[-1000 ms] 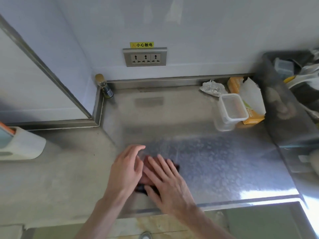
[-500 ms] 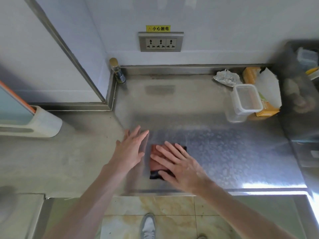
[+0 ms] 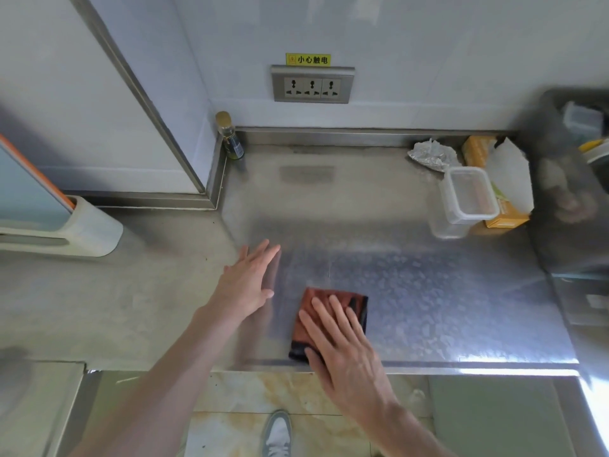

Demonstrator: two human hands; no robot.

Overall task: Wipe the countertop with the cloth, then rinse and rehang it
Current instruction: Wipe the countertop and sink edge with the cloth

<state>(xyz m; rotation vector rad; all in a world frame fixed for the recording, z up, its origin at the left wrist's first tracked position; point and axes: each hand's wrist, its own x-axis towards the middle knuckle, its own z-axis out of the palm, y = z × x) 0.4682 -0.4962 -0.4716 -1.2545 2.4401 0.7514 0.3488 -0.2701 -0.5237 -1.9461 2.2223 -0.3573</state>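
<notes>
A folded brown cloth with a dark edge (image 3: 342, 301) lies flat on the steel countertop (image 3: 428, 291) near its front edge. My right hand (image 3: 339, 344) presses on the cloth with straight, spread fingers and covers its lower right part. My left hand (image 3: 247, 282) is flat with straight fingers over the countertop, a short way left of the cloth and apart from it.
A small bottle (image 3: 230, 136) stands in the back left corner under a wall socket (image 3: 313, 84). At the back right sit crumpled foil (image 3: 428, 155), a clear plastic container (image 3: 468, 196) and an orange box (image 3: 504, 216). A white appliance base (image 3: 75, 229) stands at left.
My left hand has come off the cloth and moved left. The cloth under my right hand has shifted slightly right, showing more of its top. The camera view has pulled back.
</notes>
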